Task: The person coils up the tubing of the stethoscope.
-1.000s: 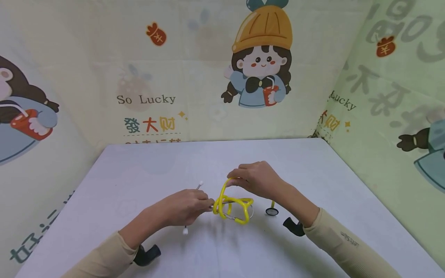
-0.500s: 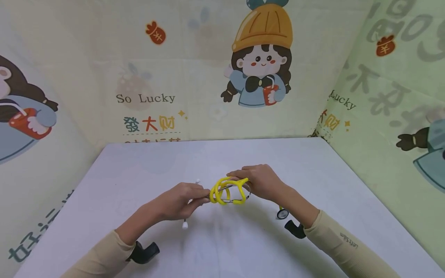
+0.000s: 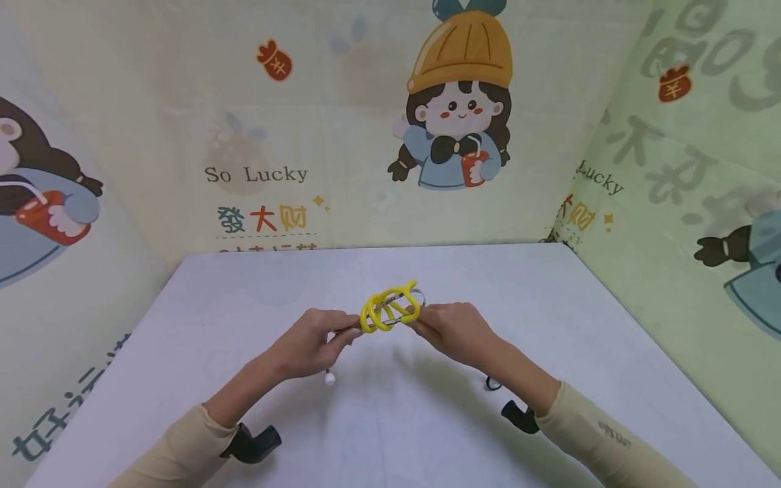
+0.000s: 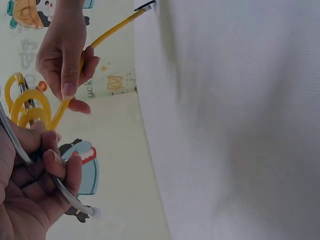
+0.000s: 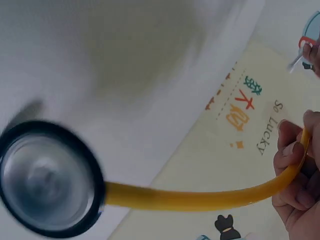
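Above the white tabletop (image 3: 390, 434), in the head view, you hold one stethoscope (image 3: 367, 317) up between your two hands, its glossy, bright yellow tubing gathered in loops; your left hand (image 3: 314, 346) grips one end, your right hand (image 3: 457, 332) the other side, and one white ear tip (image 3: 330, 379) hangs below your left hand. Two black pieces (image 3: 255, 444) sit by your two beige sleeves (image 3: 183, 440). In the left wrist view, your left fingers curl round two curved, silvery ear tubes (image 4: 72, 197), with yellow coils just past them, while your right hand pinches the tubing. In the right wrist view, one round chest piece (image 5: 45, 180), silver with a thick dark rim, ends the tubing leading from your right hand.
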`<action>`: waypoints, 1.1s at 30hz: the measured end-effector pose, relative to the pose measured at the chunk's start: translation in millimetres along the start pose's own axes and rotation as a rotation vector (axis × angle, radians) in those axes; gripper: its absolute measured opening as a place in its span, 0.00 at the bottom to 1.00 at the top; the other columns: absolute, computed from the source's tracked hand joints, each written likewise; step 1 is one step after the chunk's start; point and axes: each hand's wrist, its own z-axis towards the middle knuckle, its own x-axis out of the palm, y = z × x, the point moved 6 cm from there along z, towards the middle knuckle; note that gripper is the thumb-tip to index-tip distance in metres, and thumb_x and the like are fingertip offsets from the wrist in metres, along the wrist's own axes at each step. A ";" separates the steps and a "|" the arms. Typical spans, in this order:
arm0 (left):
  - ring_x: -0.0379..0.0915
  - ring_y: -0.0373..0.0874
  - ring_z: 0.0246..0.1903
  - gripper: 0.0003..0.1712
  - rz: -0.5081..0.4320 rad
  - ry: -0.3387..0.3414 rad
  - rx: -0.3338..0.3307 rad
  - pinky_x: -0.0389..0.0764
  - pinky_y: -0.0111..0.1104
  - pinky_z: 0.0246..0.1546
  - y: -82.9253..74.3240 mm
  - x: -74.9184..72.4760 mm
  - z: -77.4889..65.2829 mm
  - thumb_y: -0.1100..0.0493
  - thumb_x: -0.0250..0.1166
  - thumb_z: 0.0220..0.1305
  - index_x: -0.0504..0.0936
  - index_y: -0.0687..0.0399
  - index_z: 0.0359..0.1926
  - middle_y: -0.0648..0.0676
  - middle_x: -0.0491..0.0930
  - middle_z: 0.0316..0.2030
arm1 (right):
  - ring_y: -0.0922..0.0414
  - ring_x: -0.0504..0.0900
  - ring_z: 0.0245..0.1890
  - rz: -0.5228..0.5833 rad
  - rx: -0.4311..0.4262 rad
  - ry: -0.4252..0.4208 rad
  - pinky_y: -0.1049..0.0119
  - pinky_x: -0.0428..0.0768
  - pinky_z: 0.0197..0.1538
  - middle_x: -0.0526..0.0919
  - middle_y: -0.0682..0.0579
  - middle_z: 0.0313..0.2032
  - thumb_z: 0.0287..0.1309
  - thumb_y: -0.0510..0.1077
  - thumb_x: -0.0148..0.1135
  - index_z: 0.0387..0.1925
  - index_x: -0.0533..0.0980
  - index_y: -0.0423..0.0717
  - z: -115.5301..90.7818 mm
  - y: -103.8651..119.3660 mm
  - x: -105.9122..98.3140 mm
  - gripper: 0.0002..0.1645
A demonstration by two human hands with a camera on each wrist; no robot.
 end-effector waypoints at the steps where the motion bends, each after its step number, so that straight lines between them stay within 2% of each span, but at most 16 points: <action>1: 0.68 0.34 0.26 0.12 0.009 -0.010 -0.023 0.75 0.27 0.26 1.7 -0.6 0.1 0.69 0.70 0.65 0.87 0.63 0.49 0.44 0.81 0.27 | 0.67 0.64 0.18 0.007 -0.004 -0.009 0.76 0.62 0.21 0.76 0.61 0.18 0.64 0.46 0.70 0.32 0.82 0.48 -1.0 2.2 0.1 0.08; 4: 0.67 0.34 0.25 0.12 0.027 -0.036 -0.094 0.73 0.26 0.23 8.0 -1.2 -0.1 0.69 0.70 0.64 0.88 0.64 0.49 0.45 0.81 0.26 | 0.67 0.64 0.18 -0.002 -0.038 -0.053 0.77 0.61 0.20 0.75 0.61 0.19 0.63 0.45 0.71 0.32 0.79 0.48 -4.7 9.6 0.1 0.09; 9: 0.65 0.34 0.22 0.11 0.044 -0.039 -0.204 0.70 0.26 0.20 22.6 2.3 -3.3 0.70 0.69 0.65 0.88 0.65 0.48 0.44 0.79 0.23 | 0.67 0.60 0.16 -0.071 -0.080 -0.052 0.76 0.57 0.18 0.71 0.61 0.18 0.61 0.43 0.72 0.33 0.75 0.48 -10.3 21.6 4.5 0.11; 14: 0.61 0.33 0.19 0.11 0.079 -0.010 -0.243 0.66 0.25 0.18 32.5 6.7 -5.9 0.69 0.69 0.65 0.88 0.66 0.47 0.46 0.77 0.21 | 0.65 0.57 0.15 -0.127 -0.078 -0.001 0.75 0.54 0.17 0.70 0.61 0.17 0.61 0.44 0.72 0.30 0.72 0.49 -13.9 31.8 9.0 0.14; 20: 0.60 0.34 0.18 0.09 0.114 0.007 -0.294 0.64 0.26 0.18 39.4 4.9 -7.5 0.69 0.69 0.64 0.88 0.68 0.45 0.47 0.75 0.19 | 0.66 0.56 0.14 -0.150 -0.094 0.037 0.76 0.53 0.16 0.71 0.61 0.16 0.61 0.44 0.73 0.29 0.73 0.49 -15.7 43.9 7.1 0.14; 24: 0.60 0.35 0.19 0.10 0.131 0.049 -0.353 0.64 0.26 0.19 44.7 8.7 -9.1 0.69 0.68 0.65 0.88 0.67 0.46 0.49 0.80 0.21 | 0.66 0.55 0.14 -0.173 -0.134 0.042 0.77 0.51 0.17 0.71 0.61 0.16 0.61 0.44 0.73 0.28 0.72 0.49 -17.2 49.9 5.7 0.15; 26: 0.61 0.36 0.19 0.11 0.138 0.071 -0.370 0.65 0.26 0.19 46.5 11.7 -9.9 0.69 0.68 0.65 0.88 0.67 0.48 0.53 0.84 0.25 | 0.66 0.55 0.15 -0.189 -0.151 0.048 0.77 0.51 0.17 0.70 0.61 0.15 0.61 0.45 0.73 0.27 0.72 0.49 -17.7 52.3 5.7 0.16; 29: 0.61 0.36 0.20 0.11 0.179 0.100 -0.361 0.66 0.26 0.20 47.6 15.6 -9.9 0.69 0.68 0.65 0.87 0.67 0.48 0.55 0.86 0.29 | 0.66 0.55 0.15 -0.211 -0.171 0.053 0.77 0.51 0.17 0.69 0.61 0.15 0.61 0.46 0.73 0.27 0.72 0.49 -17.9 54.9 5.4 0.16; 33: 0.59 0.35 0.19 0.09 0.223 0.132 -0.317 0.65 0.26 0.21 46.7 19.0 -9.7 0.69 0.67 0.66 0.88 0.66 0.46 0.50 0.81 0.23 | 0.67 0.55 0.15 -0.220 -0.188 0.060 0.77 0.51 0.17 0.69 0.61 0.15 0.61 0.47 0.73 0.26 0.72 0.49 -17.2 57.2 3.9 0.17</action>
